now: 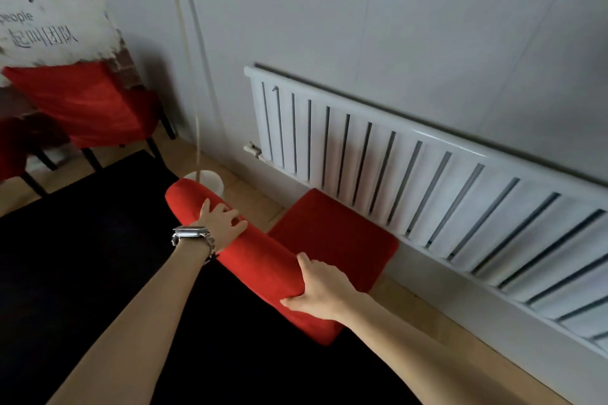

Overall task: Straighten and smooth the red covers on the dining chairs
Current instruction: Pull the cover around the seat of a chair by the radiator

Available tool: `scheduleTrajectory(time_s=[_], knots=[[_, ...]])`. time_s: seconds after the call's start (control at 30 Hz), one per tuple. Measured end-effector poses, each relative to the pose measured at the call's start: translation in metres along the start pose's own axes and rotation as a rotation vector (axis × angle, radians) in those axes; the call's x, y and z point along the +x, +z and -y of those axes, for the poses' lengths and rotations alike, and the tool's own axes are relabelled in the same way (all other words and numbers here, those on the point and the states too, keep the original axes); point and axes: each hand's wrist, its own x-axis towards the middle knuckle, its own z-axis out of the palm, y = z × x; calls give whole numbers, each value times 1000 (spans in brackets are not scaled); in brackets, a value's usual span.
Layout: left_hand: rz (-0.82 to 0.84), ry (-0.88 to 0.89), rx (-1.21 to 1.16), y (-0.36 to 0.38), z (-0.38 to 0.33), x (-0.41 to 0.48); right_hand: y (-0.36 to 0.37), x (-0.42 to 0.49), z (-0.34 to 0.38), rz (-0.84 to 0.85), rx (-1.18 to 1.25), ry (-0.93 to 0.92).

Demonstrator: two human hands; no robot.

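A dining chair stands below me between the black table and the wall. Its backrest top carries a red cover (263, 260) and its seat is red too (332, 237). My left hand (220, 222), with a watch on the wrist, lies on the far end of the backrest top, fingers curled over the cloth. My right hand (320, 289) grips the near end, thumb on top and fingers wrapped over the edge. A second red-covered chair (88, 105) stands at the far left by the wall.
A white radiator (427, 181) runs along the wall just behind the chair seat. The black table (98, 273) fills the lower left. A white bucket (210, 179) with a pole sits on the wooden floor beyond the chair. A poster hangs at top left.
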Motion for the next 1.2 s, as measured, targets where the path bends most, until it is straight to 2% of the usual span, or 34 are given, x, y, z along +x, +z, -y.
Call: scheduleTrajectory(time_s=[0.07,0.27,0.4,0.53,0.67,0.73,0.83,1.0,1.07,1.2], knots=[[-35,34,93,2,-2,-4,-1,-2,-1,-24,2,-26],[3,55,284,-2,-5,-25,1,-9,-3,-68,-4,-91],[-3,27,302,10,-6,-49,9,-19,-2,-93,-8,-154],[8,-65,168,21,-6,-79,21,-31,1,-95,3,-218],[73,-283,-167,31,-9,-102,28,-43,3,-68,11,-247],[44,-346,-278,31,-11,-113,31,-47,3,-61,8,-263],[31,-345,-215,27,-11,-117,35,-51,-1,-73,0,-264],[-197,-377,-164,8,4,-103,38,-49,-5,-123,-23,-260],[-285,-446,-285,5,11,-95,36,-45,-9,-147,-32,-253],[-298,-631,-498,2,22,-72,31,-38,-14,-165,-56,-232]])
